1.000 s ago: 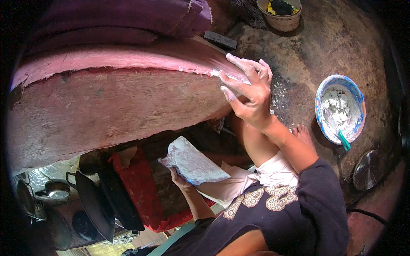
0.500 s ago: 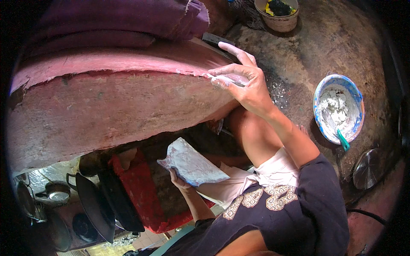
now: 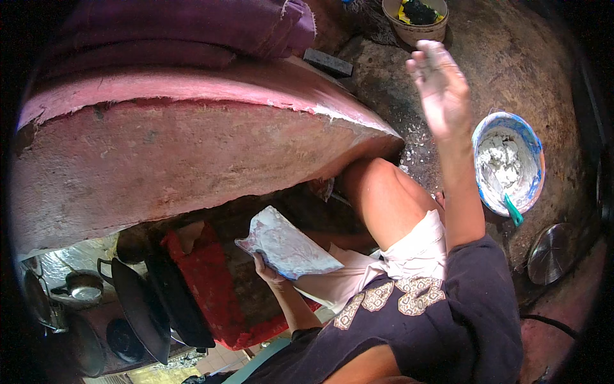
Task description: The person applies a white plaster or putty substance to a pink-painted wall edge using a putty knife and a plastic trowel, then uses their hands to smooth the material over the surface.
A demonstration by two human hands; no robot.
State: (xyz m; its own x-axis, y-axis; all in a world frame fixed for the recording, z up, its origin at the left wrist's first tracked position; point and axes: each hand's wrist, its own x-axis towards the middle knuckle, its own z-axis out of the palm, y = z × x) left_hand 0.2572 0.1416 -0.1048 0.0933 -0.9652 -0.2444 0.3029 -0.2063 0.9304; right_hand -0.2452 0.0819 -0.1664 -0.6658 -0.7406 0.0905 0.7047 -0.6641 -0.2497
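My left hand (image 3: 270,274) grips one edge of a flat, roughly four-sided piece smeared with white (image 3: 288,242), bluish along its lower edge, above my lap. My right hand (image 3: 442,96) is raised over the floor, between the pink ledge and the bowl. Its fingers are slightly bent, whitened and a little blurred, and nothing shows in them. At right stands a blue-and-white bowl (image 3: 536,137) with lumpy white paste (image 3: 501,155) inside. A green-handled tool (image 3: 513,210) leans in it, its handle over the rim. White patches mark the corner of the pink ledge (image 3: 336,116).
A grey block (image 3: 327,63) lies behind the ledge. White crumbs (image 3: 417,144) dot the floor beside my knee. A bucket (image 3: 419,33) with dark and yellow contents stands at the back. A round metal lid (image 3: 551,254) lies at right; dark pans (image 3: 137,307) are at lower left.
My right hand has left the ledge's edge and moved right and away, uncovering the corner and the grey block. My left hand and the white-smeared piece have stayed put.
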